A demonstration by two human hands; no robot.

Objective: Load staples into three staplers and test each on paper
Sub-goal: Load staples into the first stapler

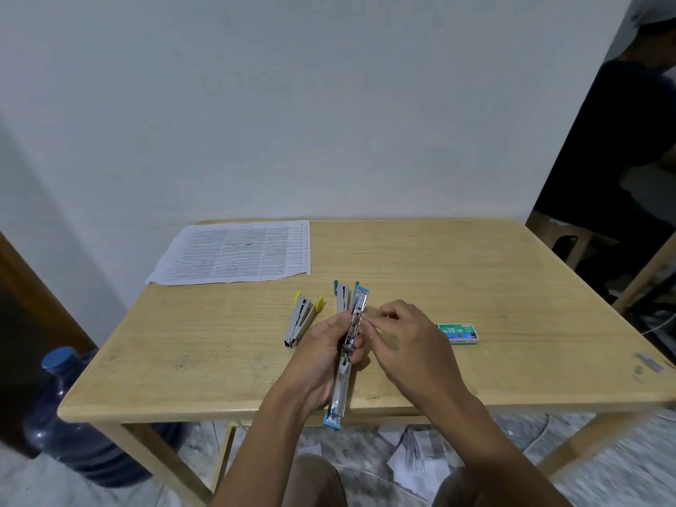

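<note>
the left hand grips the opened blue stapler; the right hand, at its 3 o'clock, pinches perhaps staples against it.

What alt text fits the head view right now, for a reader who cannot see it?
A left hand holds a blue stapler swung open over a wooden table while the right hand pinches at its magazine. A yellow stapler, teal stapler, staple box and printed paper lie nearby.

Pale wall behind wooden table
</note>
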